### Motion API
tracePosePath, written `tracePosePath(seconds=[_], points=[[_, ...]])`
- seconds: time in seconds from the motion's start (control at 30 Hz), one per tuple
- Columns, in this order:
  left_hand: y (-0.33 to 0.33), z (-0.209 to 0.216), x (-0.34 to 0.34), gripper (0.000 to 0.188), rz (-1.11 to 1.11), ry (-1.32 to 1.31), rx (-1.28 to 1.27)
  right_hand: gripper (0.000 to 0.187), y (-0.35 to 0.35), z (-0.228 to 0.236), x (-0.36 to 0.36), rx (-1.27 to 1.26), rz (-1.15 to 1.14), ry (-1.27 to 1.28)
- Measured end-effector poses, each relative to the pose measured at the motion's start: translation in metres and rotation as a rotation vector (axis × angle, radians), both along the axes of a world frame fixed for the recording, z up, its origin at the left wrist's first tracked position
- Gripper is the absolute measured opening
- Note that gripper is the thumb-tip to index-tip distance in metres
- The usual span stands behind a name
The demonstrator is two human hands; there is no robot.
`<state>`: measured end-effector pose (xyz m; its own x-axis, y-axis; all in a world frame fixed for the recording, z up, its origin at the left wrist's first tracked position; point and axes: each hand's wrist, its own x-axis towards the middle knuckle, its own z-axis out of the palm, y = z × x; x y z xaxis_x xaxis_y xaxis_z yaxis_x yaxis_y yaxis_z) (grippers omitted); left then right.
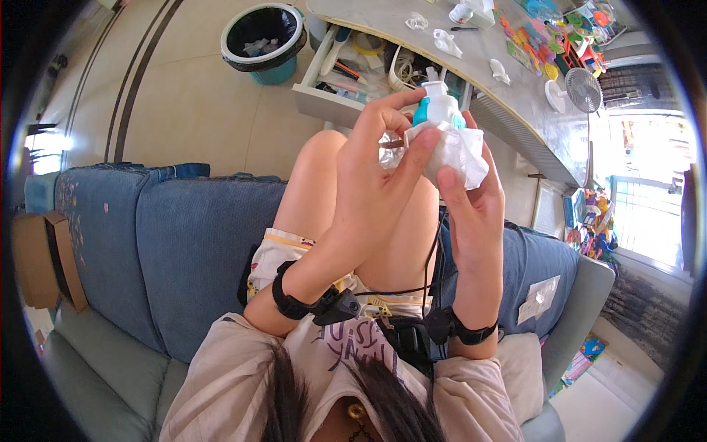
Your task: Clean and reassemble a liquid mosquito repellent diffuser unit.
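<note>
In front of my knees, both hands hold up a white and teal bottle-like piece [438, 109] with a narrow white spout at its top. A crumpled white tissue [458, 153] covers its near side. My left hand [375, 166] is closed around the left, with the thumb pressing the tissue and the fingers on the teal part. From the right, my right hand [471, 202] pinches the tissue against the piece, its thumb in front and its fingers mostly behind. Something clear and shiny shows beside my left fingers, and its shape is partly hidden.
An open drawer [317, 102] with tools and cables sits under the desk [412, 20]. Crumpled tissues [447, 44] and a small fan [582, 90] are on the desk. A lined bin [269, 70] stands left of the drawer. Blue sofa cushions [210, 250] surround my legs; black cables hang between my forearms.
</note>
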<state>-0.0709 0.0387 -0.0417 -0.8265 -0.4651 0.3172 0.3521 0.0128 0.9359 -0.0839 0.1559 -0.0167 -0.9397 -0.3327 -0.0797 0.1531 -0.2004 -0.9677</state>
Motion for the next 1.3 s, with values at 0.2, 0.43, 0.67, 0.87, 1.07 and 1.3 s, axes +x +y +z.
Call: tracePosePath(seconds=[0.2, 0.43, 0.67, 0.87, 1.07, 1.3], points=[[0.006, -0.002, 0.003, 0.023, 0.047, 0.044, -0.038, 0.067, -0.008, 0.002, -0.005, 0.134, -0.094, 0.012], [0.004, -0.004, 0.005, 0.022, 0.041, 0.015, 0.096, 0.058, -0.011, -0.004, -0.008, 0.063, -0.145, 0.008], [-0.016, 0.004, 0.015, 0.046, -0.177, 0.084, -0.274, 0.051, -0.001, 0.001, -0.014, 0.112, -0.176, 0.050], [-0.014, 0.009, 0.012, 0.065, -0.150, 0.164, -0.582, 0.051, 0.005, 0.007, -0.012, 0.111, -0.117, 0.034], [-0.015, 0.009, 0.011, 0.068, -0.083, 0.221, -0.648, 0.059, 0.012, 0.010, -0.015, 0.115, -0.001, 0.075], [-0.013, 0.009, 0.014, 0.065, -0.097, 0.140, -0.481, 0.069, 0.023, 0.017, -0.016, 0.132, 0.120, 0.256]])
